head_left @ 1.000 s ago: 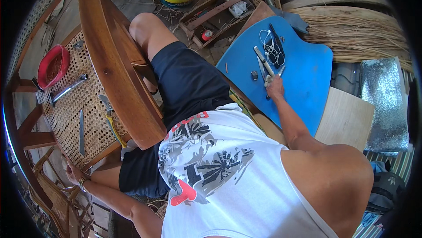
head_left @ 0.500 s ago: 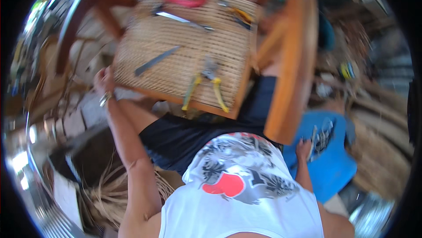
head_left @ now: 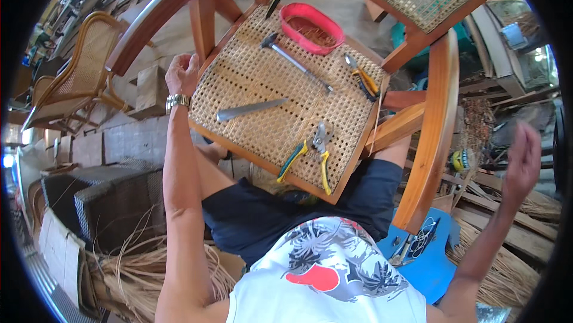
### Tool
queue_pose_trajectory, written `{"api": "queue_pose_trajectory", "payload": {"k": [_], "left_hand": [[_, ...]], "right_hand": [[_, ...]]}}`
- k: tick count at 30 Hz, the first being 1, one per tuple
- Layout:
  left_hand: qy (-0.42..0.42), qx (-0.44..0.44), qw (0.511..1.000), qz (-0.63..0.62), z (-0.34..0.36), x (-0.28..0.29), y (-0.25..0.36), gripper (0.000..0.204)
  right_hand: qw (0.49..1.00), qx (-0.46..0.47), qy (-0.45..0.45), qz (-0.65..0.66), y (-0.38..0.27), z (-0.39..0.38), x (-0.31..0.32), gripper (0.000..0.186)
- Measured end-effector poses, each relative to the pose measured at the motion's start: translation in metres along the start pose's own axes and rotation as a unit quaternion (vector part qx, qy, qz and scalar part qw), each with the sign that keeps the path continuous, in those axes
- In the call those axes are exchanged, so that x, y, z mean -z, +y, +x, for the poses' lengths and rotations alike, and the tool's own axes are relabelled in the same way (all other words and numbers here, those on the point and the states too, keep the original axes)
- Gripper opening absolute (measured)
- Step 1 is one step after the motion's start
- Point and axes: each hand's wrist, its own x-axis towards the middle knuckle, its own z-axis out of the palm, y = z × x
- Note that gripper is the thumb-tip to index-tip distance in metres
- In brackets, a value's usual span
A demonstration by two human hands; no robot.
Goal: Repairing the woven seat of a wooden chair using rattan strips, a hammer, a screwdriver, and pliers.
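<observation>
A wooden armchair with a woven cane seat point(head_left: 239, 99) stands before my knees. My left hand point(head_left: 182, 73), fingers loosely bent and apart, is beside the seat's left edge with nothing visible in it. Out to the right, my right hand point(head_left: 521, 159) is raised, empty, fingers stretched. On the cane lie a hammer point(head_left: 296, 63), a flat metal blade point(head_left: 250, 109), yellow-handled cutters point(head_left: 319, 144) with spread handles, orange-and-black pliers point(head_left: 363, 79), and a black-handled tool point(head_left: 274, 5). A pink oval tub point(head_left: 289, 27) holds thin brown scraps.
The chair's right armrest point(head_left: 433, 126) rises between the seat and my right arm. A blue plastic piece point(head_left: 433, 269) with wire and metal tools is by my right hip. Cane strands point(head_left: 134, 275) lie at lower left. Another rattan chair point(head_left: 83, 72) stands at far left.
My right hand has left the tools on the blue plastic piece and swung up to the right. My left hand has shifted up along the seat's edge. The view has turned and sharpened.
</observation>
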Motion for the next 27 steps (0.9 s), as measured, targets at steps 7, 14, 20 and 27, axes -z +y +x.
{"api": "queue_pose_trajectory", "payload": {"k": [7,14,20,27], "left_hand": [[-0.037,-0.058,0.996,0.053,-0.006,-0.017,0.009,0.024],[-0.077,-0.136,0.987,0.046,-0.006,-0.033,0.032,0.017],[-0.092,-0.133,0.986,0.034,0.003,-0.053,0.041,0.015],[-0.077,-0.136,0.987,0.018,0.010,-0.056,0.048,0.018]], "right_hand": [[0.842,0.405,-0.356,-0.028,-0.116,0.119,-0.258,0.020],[0.805,0.167,-0.546,-0.163,-0.078,0.154,-0.429,0.042],[0.795,0.170,-0.553,-0.183,-0.073,0.142,-0.475,0.043],[0.760,0.200,-0.588,-0.189,-0.084,0.173,-0.502,0.030]]}}
